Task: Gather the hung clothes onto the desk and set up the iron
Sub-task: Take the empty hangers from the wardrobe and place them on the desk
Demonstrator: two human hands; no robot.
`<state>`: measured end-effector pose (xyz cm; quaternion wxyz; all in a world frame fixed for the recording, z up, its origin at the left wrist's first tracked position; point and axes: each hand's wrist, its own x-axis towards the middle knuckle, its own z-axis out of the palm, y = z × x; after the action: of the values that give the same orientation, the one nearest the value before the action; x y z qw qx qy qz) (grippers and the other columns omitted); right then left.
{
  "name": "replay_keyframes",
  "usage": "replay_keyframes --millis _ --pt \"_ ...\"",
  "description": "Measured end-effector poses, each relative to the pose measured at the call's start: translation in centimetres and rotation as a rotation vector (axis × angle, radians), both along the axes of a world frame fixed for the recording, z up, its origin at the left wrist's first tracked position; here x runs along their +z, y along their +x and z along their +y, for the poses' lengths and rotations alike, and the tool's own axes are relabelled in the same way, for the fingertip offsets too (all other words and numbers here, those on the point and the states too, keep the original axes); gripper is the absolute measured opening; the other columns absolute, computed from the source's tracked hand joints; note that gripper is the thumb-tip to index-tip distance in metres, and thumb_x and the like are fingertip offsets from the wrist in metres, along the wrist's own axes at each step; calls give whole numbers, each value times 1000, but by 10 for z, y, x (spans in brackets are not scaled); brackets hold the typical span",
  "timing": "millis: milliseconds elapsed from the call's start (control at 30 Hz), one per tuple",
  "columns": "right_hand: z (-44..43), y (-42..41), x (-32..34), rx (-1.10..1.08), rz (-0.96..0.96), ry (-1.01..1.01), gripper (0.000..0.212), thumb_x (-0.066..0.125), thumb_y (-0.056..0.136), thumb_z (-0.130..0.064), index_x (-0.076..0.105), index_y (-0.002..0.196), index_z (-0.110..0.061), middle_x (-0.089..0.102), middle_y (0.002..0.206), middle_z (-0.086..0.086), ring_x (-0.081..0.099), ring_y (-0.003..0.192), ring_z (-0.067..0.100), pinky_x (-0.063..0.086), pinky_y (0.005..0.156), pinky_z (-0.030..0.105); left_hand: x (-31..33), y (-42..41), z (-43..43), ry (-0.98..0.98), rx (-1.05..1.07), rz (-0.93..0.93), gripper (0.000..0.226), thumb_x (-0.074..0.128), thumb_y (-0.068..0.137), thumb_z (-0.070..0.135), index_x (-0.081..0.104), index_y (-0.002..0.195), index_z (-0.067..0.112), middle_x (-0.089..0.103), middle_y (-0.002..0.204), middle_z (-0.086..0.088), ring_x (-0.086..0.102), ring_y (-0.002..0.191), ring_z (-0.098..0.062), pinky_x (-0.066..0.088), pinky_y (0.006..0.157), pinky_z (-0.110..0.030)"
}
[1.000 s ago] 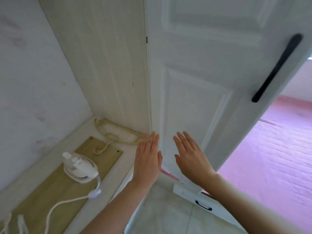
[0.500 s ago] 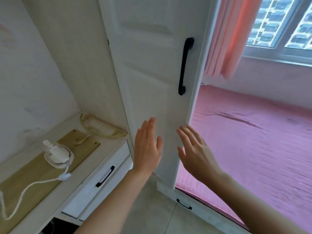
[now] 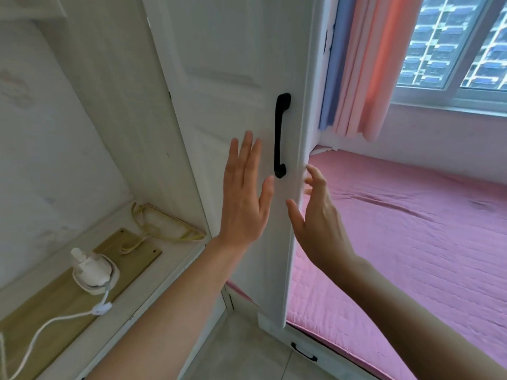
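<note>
Item: tall white panelled wardrobe door [image 3: 233,64] with black bar handle [image 3: 281,135]; the left hand [image 3: 244,193] lay flat, fingers straight, at 9 o'clock of the handle. The right hand [image 3: 315,215] was loosely spread and held nothing, its fingertips by the door's free edge at 3 o'clock. Step judged in hand: opening the door for the hung clothes, none visible, best done by hooking the right fingers behind the edge and swinging wide. The small white handheld iron [image 3: 92,271] with white cord [image 3: 55,322] sat on the white desk [image 3: 164,264], at 8 o'clock of the hands, well apart.
</note>
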<state>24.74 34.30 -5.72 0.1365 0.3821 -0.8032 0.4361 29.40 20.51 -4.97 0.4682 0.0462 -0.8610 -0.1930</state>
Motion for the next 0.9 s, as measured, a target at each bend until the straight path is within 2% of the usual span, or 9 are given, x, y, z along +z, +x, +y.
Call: replay_keyframes --millis 167,300,500,767,900 --pt "-11 -9 0 4 -106 -14 61 48 99 -31 10 146 -24 50 137 16 58 115 29 50 85 36 13 -27 -4 -93 -47 24 60 35 99 30 19 148 -1 17 157 -16 6 147 -33 17 115 -55" --pt "-13 -19 -4 -16 -121 -17 46 46 100 -24 25 140 -18 62 109 9 64 90 30 50 69 34 15 -43 -5 -78 -46 52 64 34 98 36 18 148 -2 17 157 -17 5 147 -34 16 114 -58" --pt "-14 -29 -10 -56 -127 -5 39 45 99 -24 31 134 -17 58 90 2 61 78 29 48 62 37 11 -63 -20 -165 -60 80 63 32 97 42 11 149 11 15 156 -14 5 146 -38 18 112 -61" --pt "-14 -63 -14 -73 -92 -38 39 50 97 -25 30 130 -26 58 97 -8 63 78 22 53 64 37 2 -97 -21 -216 -26 141 72 39 96 37 -4 152 23 17 154 -14 7 144 -42 15 113 -62" --pt "-14 -87 -16 -53 -126 -60 40 50 97 -26 34 133 -24 58 99 -8 62 80 17 52 66 33 -1 -119 -18 -229 15 167 68 34 98 41 -2 152 23 -1 160 4 3 146 -38 11 115 -60"
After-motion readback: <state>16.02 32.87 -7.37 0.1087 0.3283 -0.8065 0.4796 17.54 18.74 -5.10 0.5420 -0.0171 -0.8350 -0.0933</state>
